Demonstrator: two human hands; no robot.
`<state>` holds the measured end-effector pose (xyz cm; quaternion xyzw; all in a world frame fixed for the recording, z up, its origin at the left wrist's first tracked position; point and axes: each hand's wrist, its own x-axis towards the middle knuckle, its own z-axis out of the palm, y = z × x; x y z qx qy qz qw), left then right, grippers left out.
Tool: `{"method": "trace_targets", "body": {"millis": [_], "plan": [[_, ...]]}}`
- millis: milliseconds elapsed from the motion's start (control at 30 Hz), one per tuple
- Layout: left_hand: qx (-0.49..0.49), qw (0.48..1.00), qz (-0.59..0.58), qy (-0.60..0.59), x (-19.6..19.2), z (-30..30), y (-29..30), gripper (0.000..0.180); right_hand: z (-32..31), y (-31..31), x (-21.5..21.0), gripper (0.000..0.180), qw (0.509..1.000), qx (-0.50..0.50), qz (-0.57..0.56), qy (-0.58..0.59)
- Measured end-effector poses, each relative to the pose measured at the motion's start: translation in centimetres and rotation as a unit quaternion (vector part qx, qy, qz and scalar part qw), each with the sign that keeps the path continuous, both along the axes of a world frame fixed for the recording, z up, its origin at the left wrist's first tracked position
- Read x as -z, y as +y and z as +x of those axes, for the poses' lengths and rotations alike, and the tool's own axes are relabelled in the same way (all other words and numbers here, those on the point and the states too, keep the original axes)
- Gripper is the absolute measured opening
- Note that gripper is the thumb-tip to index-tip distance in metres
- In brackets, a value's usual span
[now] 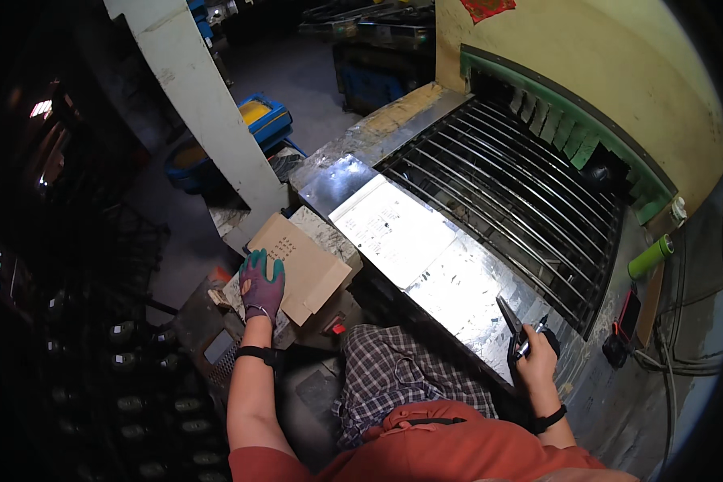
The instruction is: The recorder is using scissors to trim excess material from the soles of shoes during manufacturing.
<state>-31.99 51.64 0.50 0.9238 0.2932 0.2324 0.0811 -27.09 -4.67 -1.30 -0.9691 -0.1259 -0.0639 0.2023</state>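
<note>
My left hand [261,283], in a purple and green glove, rests flat on a stack of brown cardboard pieces [305,269] at my left side. My right hand [534,356] is bare and grips a black pair of pliers or tongs [514,329], its jaws pointing up over the shiny metal work table [450,281]. A pale sheet [394,229] lies flat on that table between my two hands. I sit with plaid trousers [394,373] visible below.
A guard of metal bars [506,185] covers the machine opening behind the table, under a green-edged housing [570,104]. A green cylinder [649,257] stands at the right. A white pillar [205,104] and blue bins [261,120] are at the left.
</note>
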Motion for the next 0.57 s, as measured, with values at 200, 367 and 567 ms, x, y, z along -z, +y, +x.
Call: {"method": "trace_targets", "body": {"millis": [200, 367, 567], "plan": [[0.0, 1.0, 0.015, -0.012, 0.6, 0.0, 0.5, 0.049, -0.5, 0.2, 0.5, 0.048, 0.999, -0.007, 0.01, -0.046], [0.004, 1.0, 0.012, -0.019, 0.8, 0.0, 0.8, 0.052, -0.6, -0.1, 1.5, 0.049, 0.996, -0.025, 0.024, -0.086], [0.002, 0.999, -0.014, 0.032, 0.2, 0.1, 0.4, 0.058, -0.7, -0.1, 1.6, 0.05, 0.995, -0.024, 0.02, -0.093]]}}
